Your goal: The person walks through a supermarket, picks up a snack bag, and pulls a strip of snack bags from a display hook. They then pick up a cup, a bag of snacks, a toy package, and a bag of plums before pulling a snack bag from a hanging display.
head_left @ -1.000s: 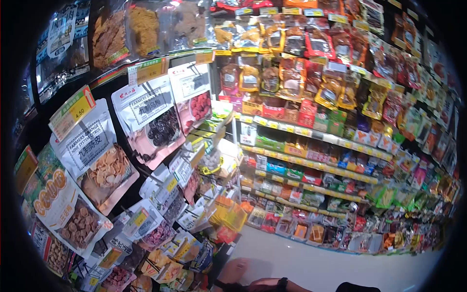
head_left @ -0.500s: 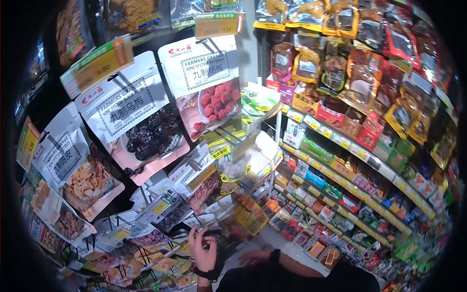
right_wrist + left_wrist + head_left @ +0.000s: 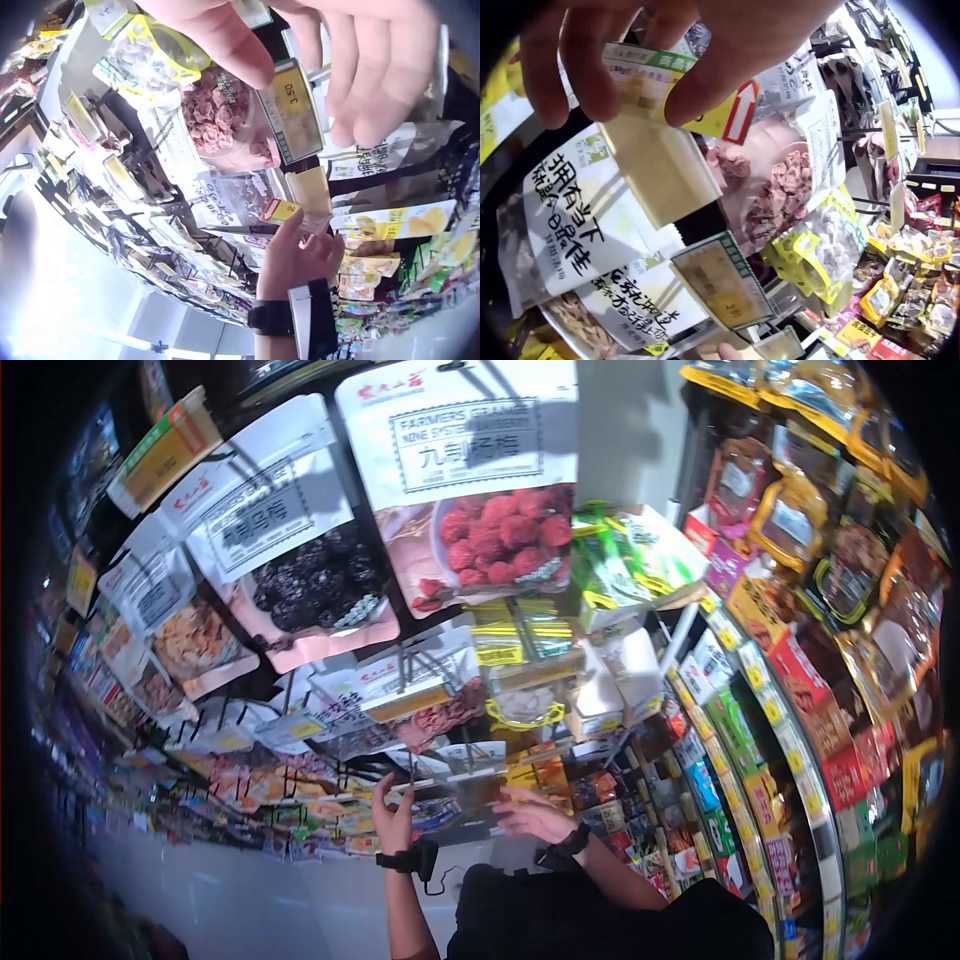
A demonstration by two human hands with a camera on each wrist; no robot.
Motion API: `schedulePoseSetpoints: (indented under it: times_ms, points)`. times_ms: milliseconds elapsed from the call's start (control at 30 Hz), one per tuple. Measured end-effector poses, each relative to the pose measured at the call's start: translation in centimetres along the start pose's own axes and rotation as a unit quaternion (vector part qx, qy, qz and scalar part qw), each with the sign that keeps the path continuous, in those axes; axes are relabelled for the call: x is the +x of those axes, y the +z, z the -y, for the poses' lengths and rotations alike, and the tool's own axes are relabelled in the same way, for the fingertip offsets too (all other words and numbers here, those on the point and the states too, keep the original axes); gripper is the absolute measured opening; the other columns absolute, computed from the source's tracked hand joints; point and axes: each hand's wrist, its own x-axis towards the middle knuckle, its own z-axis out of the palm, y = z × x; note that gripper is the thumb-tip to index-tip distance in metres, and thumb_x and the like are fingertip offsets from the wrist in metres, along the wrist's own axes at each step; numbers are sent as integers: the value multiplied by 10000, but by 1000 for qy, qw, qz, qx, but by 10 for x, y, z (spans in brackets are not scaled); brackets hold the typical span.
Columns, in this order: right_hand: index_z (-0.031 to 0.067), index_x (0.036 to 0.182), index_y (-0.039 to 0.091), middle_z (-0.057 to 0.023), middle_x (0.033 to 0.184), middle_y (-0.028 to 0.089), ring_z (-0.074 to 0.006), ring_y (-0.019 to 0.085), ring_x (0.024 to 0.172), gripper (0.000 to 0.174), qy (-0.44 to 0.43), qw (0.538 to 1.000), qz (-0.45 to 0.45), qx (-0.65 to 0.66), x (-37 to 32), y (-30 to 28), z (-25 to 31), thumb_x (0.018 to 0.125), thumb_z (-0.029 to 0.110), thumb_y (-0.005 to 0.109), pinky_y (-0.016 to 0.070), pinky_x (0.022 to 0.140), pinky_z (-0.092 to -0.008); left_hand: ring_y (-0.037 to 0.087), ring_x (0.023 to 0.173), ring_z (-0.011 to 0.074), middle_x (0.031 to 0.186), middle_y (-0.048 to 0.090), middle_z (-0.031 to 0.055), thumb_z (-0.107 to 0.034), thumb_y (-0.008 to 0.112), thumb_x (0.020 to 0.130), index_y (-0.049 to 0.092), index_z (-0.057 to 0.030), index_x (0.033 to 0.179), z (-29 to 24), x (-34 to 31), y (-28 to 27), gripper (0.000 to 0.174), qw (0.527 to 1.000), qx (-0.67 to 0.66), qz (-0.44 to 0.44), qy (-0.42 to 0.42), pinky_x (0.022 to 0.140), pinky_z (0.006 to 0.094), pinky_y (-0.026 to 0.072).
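My left hand [image 3: 393,815] is raised at the lower hanging packs, fingers loosely bent and thumb apart. In the left wrist view its thumb and fingers overlap a yellow-and-green price tag [image 3: 641,86] with a red arrow. White snack pouches with black handwriting [image 3: 570,210] hang beside it. My right hand [image 3: 538,820] reaches in from the right with fingers spread and nothing in it. A price tag marked 3.50 [image 3: 292,112] lies between its thumb and fingers in the right wrist view, with a pouch of pink dried fruit [image 3: 221,120] behind.
Large pouches of bayberry [image 3: 475,490] and dark plums [image 3: 285,540] hang above the hands on hooks. Black hooks and price tags stick out from the rack. Shelves of snacks [image 3: 770,760] line the right side. Pale floor [image 3: 210,880] shows at lower left.
The view has turned right and closer to the rack, then down. My left hand came up to the lower packs, and now my right hand is raised beside it.
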Motion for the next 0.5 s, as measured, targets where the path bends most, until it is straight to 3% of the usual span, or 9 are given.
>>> schedulePoseSetpoints:
  times_ms: [67,100,200,233,267,333,400,500]
  points:
    - [90,1417,241,-168,1314,478,-277,577,1063,549,-8,1000,-16,-25,16,18,13,937,137,502,487,886,-388,520,654,76,1044,573,42,-89,661,823,557,-54,1177,-6,-4,-4,370,996,17,2,-92,531,211,455]
    - [102,1408,251,-167,1319,474,-286,573,1074,538,-3,1000,-24,-16,20,30,18,933,127,502,484,888,-394,538,683,79,930,596,38,-104,640,847,563,-38,1151,-24,-9,-4,321,993,15,1,-116,524,228,465]
    - [134,1346,311,-167,1326,469,-309,559,1104,470,-2,999,-29,13,37,38,23,921,104,509,481,890,-409,547,640,78,822,600,30,-115,612,870,573,-25,1094,-8,-12,-12,245,994,-35,-48,-95,511,235,482]
    - [144,1320,337,-167,1327,469,-316,554,1114,442,0,999,-27,25,43,37,22,917,98,513,480,889,-413,553,589,76,798,603,34,-128,597,884,574,-20,1055,-16,-15,-16,203,994,-20,-24,-104,497,216,479]
    - [155,1165,431,-172,1302,496,-325,565,1102,282,7,998,-22,52,51,27,15,908,86,527,492,865,-413,553,579,75,798,603,31,-129,594,886,575,-21,1046,-16,-17,-18,193,993,-30,-30,-111,492,212,476]
    - [135,1020,460,-173,1255,539,-322,587,1068,151,3,997,-27,72,54,28,13,904,77,536,504,837,-406,554,560,72,797,602,25,-131,590,891,578,-24,1027,-14,-19,-20,174,991,-48,-39,-120,481,204,472]
    - [107,1010,482,-172,1205,576,-301,606,1029,114,24,997,-51,58,54,32,14,910,91,533,509,813,-399,559,561,65,764,608,18,-144,577,902,588,-18,1004,-15,-19,-22,163,993,-39,-36,-109,474,209,465]
    - [85,1082,501,-171,1182,588,-276,615,982,171,33,997,-49,46,55,30,11,915,105,529,506,795,-383,575,537,110,721,615,95,-142,559,906,577,9,1027,-6,-14,-32,194,995,75,-8,-60,467,269,450]
